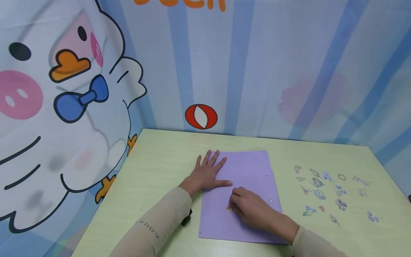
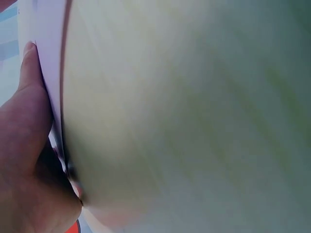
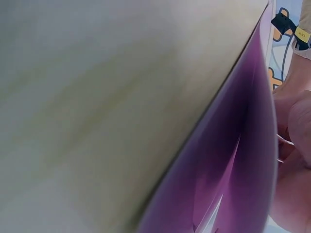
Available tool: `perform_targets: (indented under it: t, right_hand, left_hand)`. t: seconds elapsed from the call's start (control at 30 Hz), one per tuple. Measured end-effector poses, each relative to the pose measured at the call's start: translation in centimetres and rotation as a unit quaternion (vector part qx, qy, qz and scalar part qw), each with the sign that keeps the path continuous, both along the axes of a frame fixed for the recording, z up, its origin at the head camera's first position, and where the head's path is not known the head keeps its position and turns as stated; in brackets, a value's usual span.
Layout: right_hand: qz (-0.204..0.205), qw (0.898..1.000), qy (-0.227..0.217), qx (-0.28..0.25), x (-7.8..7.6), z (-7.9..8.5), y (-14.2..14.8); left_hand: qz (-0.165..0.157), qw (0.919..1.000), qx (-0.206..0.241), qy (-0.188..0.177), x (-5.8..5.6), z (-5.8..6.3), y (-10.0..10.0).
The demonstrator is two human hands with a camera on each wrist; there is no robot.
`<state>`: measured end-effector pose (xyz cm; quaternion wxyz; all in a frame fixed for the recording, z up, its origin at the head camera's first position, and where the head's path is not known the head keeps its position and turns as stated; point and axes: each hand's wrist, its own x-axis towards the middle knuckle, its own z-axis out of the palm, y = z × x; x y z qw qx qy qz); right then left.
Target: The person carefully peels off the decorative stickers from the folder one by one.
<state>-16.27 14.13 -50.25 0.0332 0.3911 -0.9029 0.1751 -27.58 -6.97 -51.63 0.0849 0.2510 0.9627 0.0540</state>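
A purple folder lies flat on the table in the head view. My left hand rests on its upper left part with fingers spread, thumb pointing right. Lower down, over the folder's middle, my right hand has its fingers curled. At those fingertips a small orange-yellow sticker pokes out against the cover, the rest of it hidden by the hand. The left wrist view shows the left hand along the folder's edge. From the right wrist, the folder's open side shows its inner layers, beside part of the right hand.
Several small flower stickers lie scattered on the pale yellow table, right of the folder. A cloth backdrop with a cartoon bird rises behind and to the left. A dark band sits near the left wrist.
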Motion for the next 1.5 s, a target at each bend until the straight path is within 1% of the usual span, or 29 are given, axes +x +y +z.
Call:
perform_targets:
  t: [0.17, 0.33, 0.47, 0.6, 0.77, 0.93, 1.03, 1.27, 1.4, 1.5]
  right_hand:
    - [-0.006, 1.000, 0.002, -0.005, 0.2, -0.1, 0.1]
    - [-0.001, 1.000, 0.005, -0.003, 0.4, 0.2, 0.0]
    - [-0.003, 1.000, -0.008, -0.004, 0.4, 0.4, -0.2]
    - [-0.010, 1.000, -0.023, -0.003, 0.4, 0.4, -0.4]
    - [-0.013, 0.999, -0.038, -0.003, 0.2, 0.6, -0.4]
    - [0.005, 0.999, -0.049, -0.018, 0.1, 0.8, -0.2]
    - [0.011, 0.997, -0.066, -0.034, 0.0, 1.0, -0.1]
    - [0.003, 0.995, -0.081, -0.050, -0.7, 1.9, 0.8]
    - [0.002, 0.994, -0.087, -0.059, -1.1, 2.7, 2.1]
    - [-0.005, 0.995, -0.079, -0.068, -1.5, 3.5, 3.4]
  left_hand:
    - [0.001, 1.0000, 0.002, -0.001, -0.1, -0.1, 0.1]
    - [0.006, 0.9999, 0.003, -0.009, -0.2, -0.4, 0.1]
    - [0.006, 0.9999, 0.002, -0.013, -0.2, -0.3, 0.1]
    - [0.005, 0.9999, 0.001, -0.009, -0.2, -0.3, 0.1]
    - [0.008, 0.9998, 0.004, -0.015, -0.4, -0.6, 0.1]
    - [0.009, 0.9997, 0.007, -0.023, -0.8, -1.2, 0.1]
    - [0.008, 0.9997, 0.011, -0.022, -0.9, -1.3, 0.0]
    - [0.007, 0.9998, 0.012, -0.015, -0.6, -0.8, -0.1]
    - [0.006, 0.9997, 0.017, -0.016, -0.3, -0.4, -0.1]
    - [0.008, 0.9996, 0.017, -0.022, -0.2, -0.4, -0.1]
